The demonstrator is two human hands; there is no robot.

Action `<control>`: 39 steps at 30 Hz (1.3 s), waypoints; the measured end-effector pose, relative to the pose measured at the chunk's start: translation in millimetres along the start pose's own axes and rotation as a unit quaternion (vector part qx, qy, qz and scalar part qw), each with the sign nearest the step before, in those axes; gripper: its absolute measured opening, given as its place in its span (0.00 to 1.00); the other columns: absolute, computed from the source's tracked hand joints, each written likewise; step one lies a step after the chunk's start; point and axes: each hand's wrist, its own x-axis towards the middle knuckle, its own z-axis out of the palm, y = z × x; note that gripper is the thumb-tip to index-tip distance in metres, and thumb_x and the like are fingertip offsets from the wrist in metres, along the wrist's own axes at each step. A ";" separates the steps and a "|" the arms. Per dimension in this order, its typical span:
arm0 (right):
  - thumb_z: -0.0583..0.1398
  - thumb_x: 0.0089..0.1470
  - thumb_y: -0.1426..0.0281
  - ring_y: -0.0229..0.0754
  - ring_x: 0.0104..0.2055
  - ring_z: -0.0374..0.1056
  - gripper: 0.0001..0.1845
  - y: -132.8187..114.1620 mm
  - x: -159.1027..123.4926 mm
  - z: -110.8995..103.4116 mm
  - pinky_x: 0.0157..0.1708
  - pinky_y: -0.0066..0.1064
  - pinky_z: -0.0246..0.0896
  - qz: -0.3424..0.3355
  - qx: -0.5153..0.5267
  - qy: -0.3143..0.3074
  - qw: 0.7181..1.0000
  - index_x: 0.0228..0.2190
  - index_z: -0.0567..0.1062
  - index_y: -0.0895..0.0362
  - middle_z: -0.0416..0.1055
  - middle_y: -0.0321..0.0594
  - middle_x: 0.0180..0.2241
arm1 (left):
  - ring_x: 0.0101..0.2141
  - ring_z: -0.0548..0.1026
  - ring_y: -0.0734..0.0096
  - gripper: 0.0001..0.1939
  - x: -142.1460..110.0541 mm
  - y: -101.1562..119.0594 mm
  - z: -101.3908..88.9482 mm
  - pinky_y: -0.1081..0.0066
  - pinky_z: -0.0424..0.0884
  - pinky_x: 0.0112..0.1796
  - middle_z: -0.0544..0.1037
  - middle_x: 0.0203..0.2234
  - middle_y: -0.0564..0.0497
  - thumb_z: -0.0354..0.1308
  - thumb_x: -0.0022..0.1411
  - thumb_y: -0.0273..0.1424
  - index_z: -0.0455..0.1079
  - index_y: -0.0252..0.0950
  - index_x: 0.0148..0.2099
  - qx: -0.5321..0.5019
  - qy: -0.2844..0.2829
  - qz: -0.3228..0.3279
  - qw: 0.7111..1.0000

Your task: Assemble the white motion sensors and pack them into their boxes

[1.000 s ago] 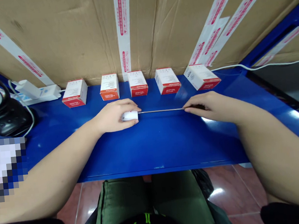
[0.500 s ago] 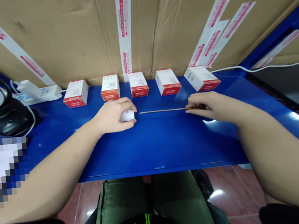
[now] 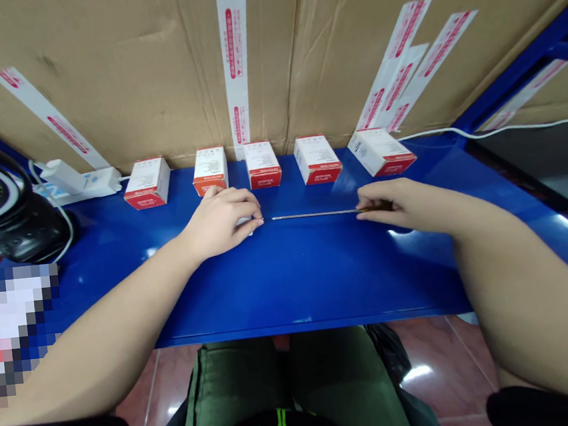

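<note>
My left hand (image 3: 224, 222) is closed over a small white plastic piece (image 3: 244, 221), mostly hidden by the fingers. Thumb and forefinger meet at the tips, and something tiny may be between them, too small to make out. In my right hand (image 3: 386, 204) is a long screwdriver (image 3: 314, 215), its brown handle wrapped by the fingers. The thin shaft lies level across the view, pointing left, with its tip a short gap from the left fingertips.
Several red and white boxes (image 3: 318, 159) stand in a row along the cardboard wall (image 3: 150, 72) behind the blue table (image 3: 291, 286). To the left are a black fan (image 3: 7, 206) and a white power strip (image 3: 95, 183). A white cable (image 3: 437, 132) runs along the back right.
My left thumb and forefinger have closed together at the tips, covering most of the white piece that showed between them before. The right hand keeps its hold on the screwdriver, almost unmoved.
</note>
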 end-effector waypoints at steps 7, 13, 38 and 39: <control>0.59 0.62 0.44 0.44 0.27 0.65 0.24 15.9 -2.7 -6.5 0.28 0.37 0.60 0.048 -0.010 -0.007 0.999 0.26 0.70 0.50 0.72 0.40 0.25 | 0.47 0.79 0.58 0.11 -1.6 0.0 0.6 0.56 0.61 0.51 0.85 0.48 0.48 0.61 0.76 0.37 0.83 0.43 0.42 -0.007 0.006 0.009 1.000; 0.61 0.54 0.58 0.45 0.30 0.69 0.11 13.2 -4.8 -8.4 0.31 0.39 0.65 0.062 -0.010 -0.018 0.998 0.26 0.72 0.50 0.76 0.43 0.30 | 0.47 0.80 0.58 0.11 -2.7 -0.7 3.2 0.56 0.60 0.51 0.85 0.47 0.49 0.61 0.76 0.36 0.84 0.43 0.43 -0.019 0.005 0.016 1.000; 0.62 0.60 0.71 0.41 0.31 0.76 0.08 -114.9 66.6 62.0 0.34 0.33 0.68 -0.016 0.189 0.079 0.979 0.31 0.82 0.55 0.83 0.38 0.30 | 0.41 0.75 0.58 0.17 -5.4 14.1 3.7 0.52 0.59 0.50 0.86 0.37 0.51 0.56 0.78 0.39 0.82 0.44 0.39 0.039 0.072 0.043 0.996; 0.62 0.60 0.71 0.41 0.30 0.75 0.07 -112.2 67.2 62.3 0.34 0.33 0.68 -0.016 0.191 0.076 0.978 0.31 0.82 0.55 0.82 0.37 0.29 | 0.41 0.75 0.58 0.16 -4.9 13.9 3.8 0.52 0.59 0.50 0.85 0.37 0.50 0.57 0.78 0.40 0.82 0.44 0.39 0.038 0.071 0.039 0.996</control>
